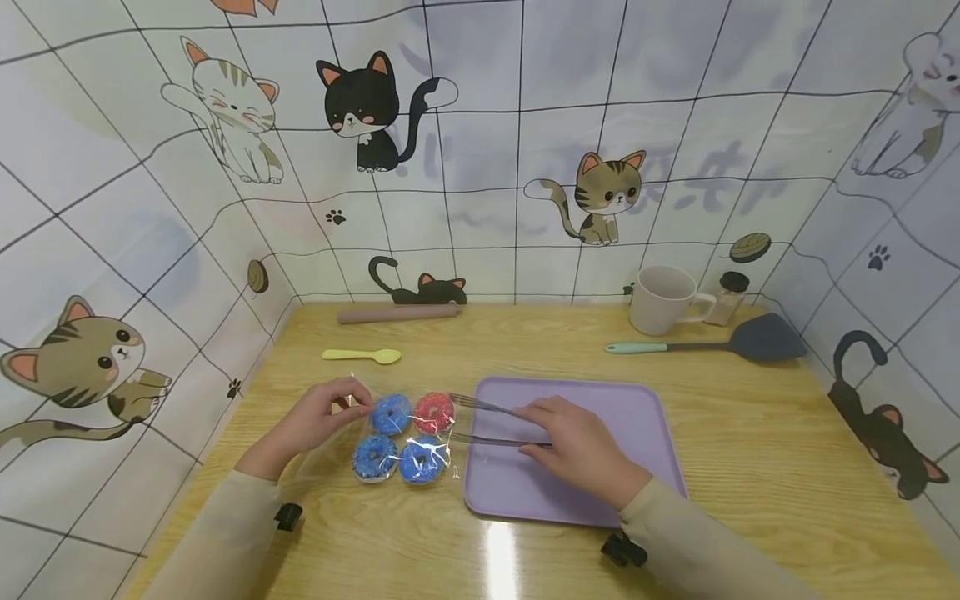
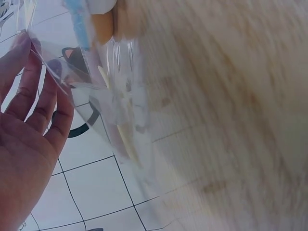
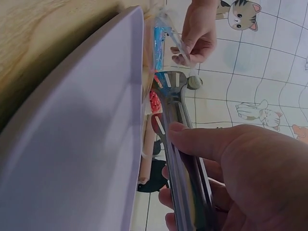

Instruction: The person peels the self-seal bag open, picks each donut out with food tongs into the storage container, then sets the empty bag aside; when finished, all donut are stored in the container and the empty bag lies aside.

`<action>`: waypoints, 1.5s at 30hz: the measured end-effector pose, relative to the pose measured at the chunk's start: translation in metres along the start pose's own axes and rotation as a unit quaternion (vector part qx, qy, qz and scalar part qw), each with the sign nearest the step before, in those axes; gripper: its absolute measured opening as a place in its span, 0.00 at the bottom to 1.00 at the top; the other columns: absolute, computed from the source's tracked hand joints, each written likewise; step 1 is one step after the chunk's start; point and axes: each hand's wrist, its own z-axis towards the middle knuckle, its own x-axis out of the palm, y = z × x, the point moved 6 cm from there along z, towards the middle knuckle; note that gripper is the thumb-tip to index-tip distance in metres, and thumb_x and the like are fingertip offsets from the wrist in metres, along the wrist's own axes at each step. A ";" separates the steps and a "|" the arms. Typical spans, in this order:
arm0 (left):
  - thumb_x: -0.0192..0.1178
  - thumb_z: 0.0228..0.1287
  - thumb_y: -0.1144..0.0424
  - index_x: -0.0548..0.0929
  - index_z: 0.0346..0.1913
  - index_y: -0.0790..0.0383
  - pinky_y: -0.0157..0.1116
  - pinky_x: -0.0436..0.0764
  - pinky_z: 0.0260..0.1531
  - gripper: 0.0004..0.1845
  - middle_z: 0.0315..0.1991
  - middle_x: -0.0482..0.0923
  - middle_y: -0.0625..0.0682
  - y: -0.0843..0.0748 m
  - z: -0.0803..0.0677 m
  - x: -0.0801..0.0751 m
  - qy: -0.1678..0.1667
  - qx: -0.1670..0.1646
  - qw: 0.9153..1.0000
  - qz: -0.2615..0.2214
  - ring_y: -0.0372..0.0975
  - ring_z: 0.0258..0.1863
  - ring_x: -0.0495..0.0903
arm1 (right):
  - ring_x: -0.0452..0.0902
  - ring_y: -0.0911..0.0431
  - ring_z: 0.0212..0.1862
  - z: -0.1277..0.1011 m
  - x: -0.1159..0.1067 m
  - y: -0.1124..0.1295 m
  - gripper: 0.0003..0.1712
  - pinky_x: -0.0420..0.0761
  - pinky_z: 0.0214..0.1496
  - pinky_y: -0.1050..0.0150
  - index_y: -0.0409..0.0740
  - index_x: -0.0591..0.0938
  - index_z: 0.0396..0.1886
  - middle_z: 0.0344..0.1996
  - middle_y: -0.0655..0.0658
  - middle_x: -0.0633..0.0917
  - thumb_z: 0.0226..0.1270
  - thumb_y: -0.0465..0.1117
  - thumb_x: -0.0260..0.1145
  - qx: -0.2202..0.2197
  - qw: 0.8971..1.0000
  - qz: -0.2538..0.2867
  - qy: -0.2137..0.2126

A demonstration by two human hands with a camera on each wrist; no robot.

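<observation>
My left hand (image 1: 315,421) pinches the edge of a clear plastic bag (image 2: 98,103) at its left side. Flat on the wood, the bag has a red doughnut (image 1: 424,407) at the upper right and three blue doughnuts (image 1: 382,404) around it. Metal tongs (image 1: 491,407) with slotted ends are in my right hand (image 1: 581,446), thumb on one arm and fingers on the other. Their arms stand apart, and their tips overlap the bag's right side by the red doughnut. In the right wrist view, the slotted tongs head (image 3: 168,82) hides part of the red doughnut (image 3: 154,102).
A purple tray (image 1: 502,496) lies under my right hand, right beside the bag. Behind are a yellow spoon (image 1: 360,355) and a rolling pin (image 1: 397,314). Back right hold a mug (image 1: 660,300), a black-lidded jar (image 1: 726,300) and a spatula (image 1: 765,337). Cat-patterned walls (image 1: 487,158) enclose the table.
</observation>
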 end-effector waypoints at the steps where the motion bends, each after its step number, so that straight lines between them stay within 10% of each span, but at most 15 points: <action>1: 0.66 0.71 0.65 0.88 0.41 0.56 0.34 0.81 0.42 0.02 0.40 0.85 0.42 0.000 0.000 0.000 0.000 0.003 1.000 0.001 0.33 0.40 0.81 | 0.83 0.56 0.54 0.001 0.001 0.001 0.33 0.85 0.55 0.56 0.53 0.83 0.64 0.54 0.51 0.87 0.60 0.54 0.80 0.002 1.000 -0.002 0.001; 22: 0.67 0.68 0.69 0.88 0.40 0.56 0.35 0.83 0.40 0.04 0.40 0.86 0.46 -0.010 0.002 0.005 -0.010 0.073 0.997 -0.007 0.36 0.42 0.81 | 0.82 0.54 0.55 0.013 0.020 0.008 0.36 0.84 0.54 0.54 0.48 0.82 0.66 0.54 0.50 0.86 0.60 0.56 0.79 0.030 0.999 -0.015 0.025; 45: 0.67 0.69 0.66 0.88 0.41 0.55 0.35 0.82 0.39 0.03 0.40 0.87 0.45 -0.002 -0.004 0.000 -0.015 0.033 0.999 0.005 0.34 0.39 0.82 | 0.83 0.56 0.54 0.018 0.019 0.014 0.31 0.84 0.55 0.55 0.54 0.84 0.63 0.53 0.52 0.87 0.60 0.55 0.79 0.024 1.000 0.003 0.013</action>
